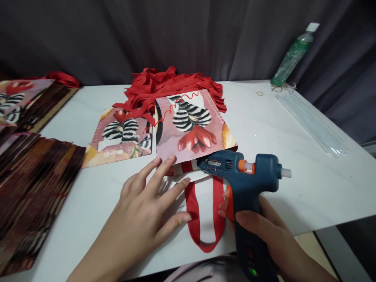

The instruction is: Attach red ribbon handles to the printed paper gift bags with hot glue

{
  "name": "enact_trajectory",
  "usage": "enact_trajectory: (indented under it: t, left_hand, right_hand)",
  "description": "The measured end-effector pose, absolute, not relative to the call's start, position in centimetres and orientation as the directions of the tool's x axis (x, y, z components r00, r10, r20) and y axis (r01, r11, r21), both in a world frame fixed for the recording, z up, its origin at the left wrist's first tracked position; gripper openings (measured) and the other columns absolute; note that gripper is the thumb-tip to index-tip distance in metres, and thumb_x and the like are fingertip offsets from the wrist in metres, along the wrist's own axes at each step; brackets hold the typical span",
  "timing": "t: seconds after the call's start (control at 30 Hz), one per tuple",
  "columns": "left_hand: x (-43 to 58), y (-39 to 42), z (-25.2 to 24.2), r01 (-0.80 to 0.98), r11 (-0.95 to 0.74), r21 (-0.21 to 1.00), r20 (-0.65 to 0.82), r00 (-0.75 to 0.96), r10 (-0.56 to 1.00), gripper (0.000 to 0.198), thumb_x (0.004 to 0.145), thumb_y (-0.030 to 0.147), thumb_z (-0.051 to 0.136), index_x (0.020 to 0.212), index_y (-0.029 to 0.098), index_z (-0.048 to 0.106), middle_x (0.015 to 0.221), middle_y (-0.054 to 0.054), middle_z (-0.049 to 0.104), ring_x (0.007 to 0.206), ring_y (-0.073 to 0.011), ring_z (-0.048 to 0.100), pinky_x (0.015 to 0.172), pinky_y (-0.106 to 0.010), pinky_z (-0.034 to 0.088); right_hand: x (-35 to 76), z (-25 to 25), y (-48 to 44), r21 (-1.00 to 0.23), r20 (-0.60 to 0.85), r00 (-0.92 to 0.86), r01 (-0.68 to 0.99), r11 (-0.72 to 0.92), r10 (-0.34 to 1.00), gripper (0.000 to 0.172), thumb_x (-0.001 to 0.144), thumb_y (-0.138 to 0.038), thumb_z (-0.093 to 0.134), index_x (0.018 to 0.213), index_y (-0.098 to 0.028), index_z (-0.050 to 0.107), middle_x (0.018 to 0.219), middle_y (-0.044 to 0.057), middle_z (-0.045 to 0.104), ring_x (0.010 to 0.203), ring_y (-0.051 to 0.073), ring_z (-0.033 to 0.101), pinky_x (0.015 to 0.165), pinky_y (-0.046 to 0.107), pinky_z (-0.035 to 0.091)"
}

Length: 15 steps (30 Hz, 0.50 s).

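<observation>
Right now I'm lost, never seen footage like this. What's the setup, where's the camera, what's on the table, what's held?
No machine here: a person works with two bare hands, filmed by one camera worn on the head, looking forward and down. The left hand lies flat, fingers spread, fingertips on the near edge of a printed paper bag. The right hand grips a blue glue gun, nozzle pointing at that edge, where a red ribbon loop comes out. On the white table also: a second bag, a pile of red ribbons, clear glue sticks, a green bottle, and stacks of bags at the left.
</observation>
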<state>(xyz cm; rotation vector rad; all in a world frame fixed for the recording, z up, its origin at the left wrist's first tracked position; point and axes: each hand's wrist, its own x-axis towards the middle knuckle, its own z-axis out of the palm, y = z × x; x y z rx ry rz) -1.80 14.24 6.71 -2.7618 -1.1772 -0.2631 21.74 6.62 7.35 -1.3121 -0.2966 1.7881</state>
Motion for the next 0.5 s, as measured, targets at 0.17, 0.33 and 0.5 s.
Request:
enact_trajectory:
  t: [0.17, 0.33, 0.5]
  left_hand:
    - [-1.7, 14.2, 6.6, 0.712, -0.699, -0.068, 0.206, 0.696, 0.688, 0.052, 0.084, 0.059, 0.053, 0.128, 0.031, 0.060, 0.151, -0.017, 0.032, 0.130, -0.0449, 0.038, 0.090, -0.058, 0.044]
    - [-1.7, 14.0, 6.4, 0.720, -0.693, -0.039, 0.197, 0.685, 0.701, 0.052, 0.085, 0.059, 0.052, 0.129, 0.032, 0.058, 0.152, -0.017, 0.031, 0.133, -0.0451, 0.034, 0.094, -0.060, 0.042]
    - [-1.6, 13.8, 6.4, 0.729, -0.684, 0.000, 0.205, 0.670, 0.714, 0.053, 0.084, 0.060, 0.053, 0.130, 0.033, 0.058, 0.155, -0.013, 0.029, 0.134, -0.0435, 0.034, 0.097, -0.058, 0.041]
  right_hand:
    - [22.1, 6.8, 5.7, -0.771, -0.625, 0.094, -0.228, -0.594, 0.775, 0.045, 0.067, -0.049, 0.077, 0.101, -0.023, 0.064, 0.090, 0.005, 0.071, 0.087, 0.027, 0.066, 0.072, 0.035, 0.054]
    - [21.6, 6.7, 4.9, -0.830, -0.537, 0.253, 0.011, -0.558, 0.804, 0.050, 0.067, -0.058, 0.073, 0.100, -0.021, 0.067, 0.100, 0.009, 0.071, 0.096, 0.031, 0.063, 0.086, 0.042, 0.051]
    - [20.8, 6.5, 4.4, -0.870, -0.453, 0.271, 0.076, -0.488, 0.850, 0.060, 0.071, -0.065, 0.067, 0.113, -0.021, 0.066, 0.112, 0.012, 0.069, 0.114, 0.036, 0.057, 0.104, 0.051, 0.040]
